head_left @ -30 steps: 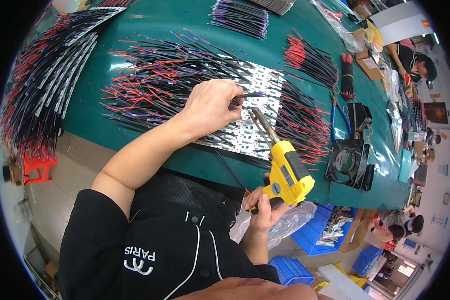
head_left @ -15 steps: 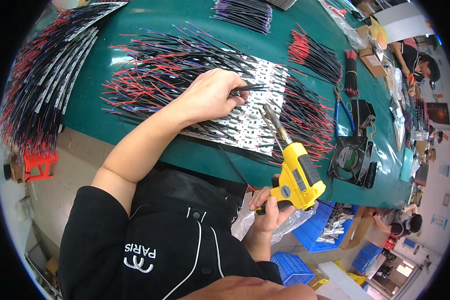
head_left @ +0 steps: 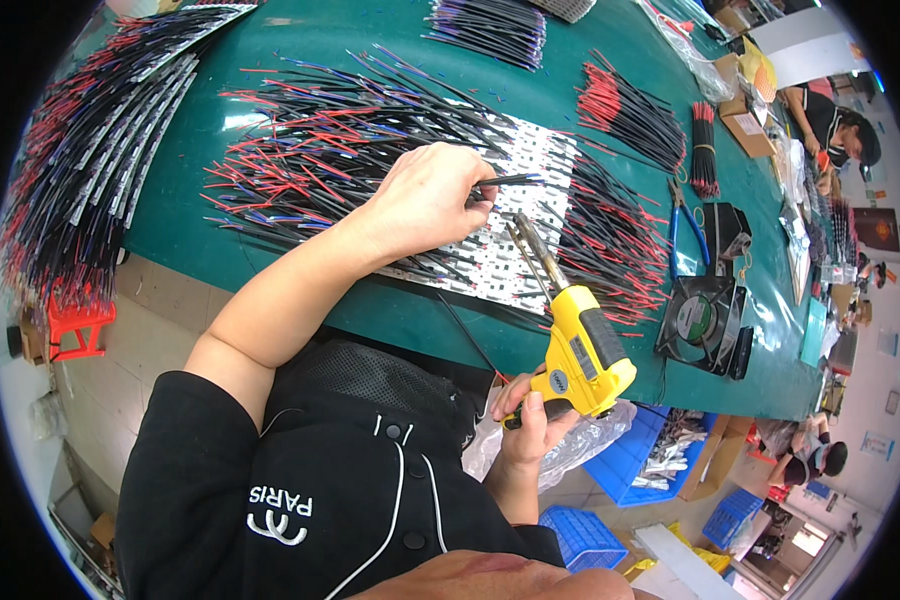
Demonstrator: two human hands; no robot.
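My left hand [head_left: 435, 200] is closed on a few black wires [head_left: 515, 181], whose ends stick out to the right past the fingertips. Under it lies a white panel of small circuit boards [head_left: 500, 255]. Many black wires with red and blue ends [head_left: 310, 150] fan out from the panel's left side. More black and red wires [head_left: 615, 240] spread from its right side. My right hand [head_left: 532, 425] grips the handle of a yellow soldering gun [head_left: 585, 350]. The gun's metal tip points up and left over the boards, just below and apart from the held wire ends.
Further right on the green table [head_left: 370, 335] are blue-handled pliers [head_left: 685, 225], a black fan [head_left: 695, 315] and wire bundles [head_left: 703, 150]. Stacked wired boards [head_left: 100, 160] hang over the left edge. Below stands a blue crate [head_left: 630, 455]. Another person [head_left: 835, 125] works at far right.
The soldering gun has shifted slightly left, with its tip now lower and further left. My left hand has moved slightly, still holding the wires.
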